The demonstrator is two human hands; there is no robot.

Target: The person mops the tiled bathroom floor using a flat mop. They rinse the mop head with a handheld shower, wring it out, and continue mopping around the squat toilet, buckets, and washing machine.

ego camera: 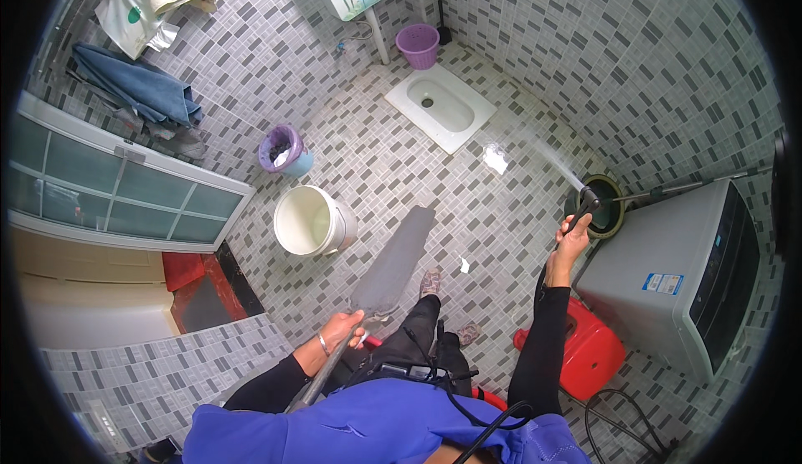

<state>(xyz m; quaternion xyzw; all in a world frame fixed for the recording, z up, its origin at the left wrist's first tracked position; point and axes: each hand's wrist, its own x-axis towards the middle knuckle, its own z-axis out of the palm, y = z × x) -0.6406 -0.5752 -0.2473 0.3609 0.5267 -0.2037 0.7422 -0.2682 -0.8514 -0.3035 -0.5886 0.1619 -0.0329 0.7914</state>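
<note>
My left hand [341, 334] grips the rod end of a long grey flat blade [395, 263], which looks like a ceiling fan blade. It slants forward above the tiled floor. My right hand [571, 238] is closed around a black spray gun [589, 198]. A jet of water [557, 160] leaves its nozzle towards the floor beside the white squat toilet [451, 110]. The gun's black hose runs back along my forearm. Just past the gun stands a dark round tub [604, 223], partly hidden by the gun and my hand.
A white bucket [344, 223] and a lined bin [302, 163] stand left. A grey washing machine [639, 270] and a red machine [592, 351] stand right, with loose cable [620, 426] behind. A purple basket [418, 47] sits behind the toilet. A glazed door [150, 194] is at left.
</note>
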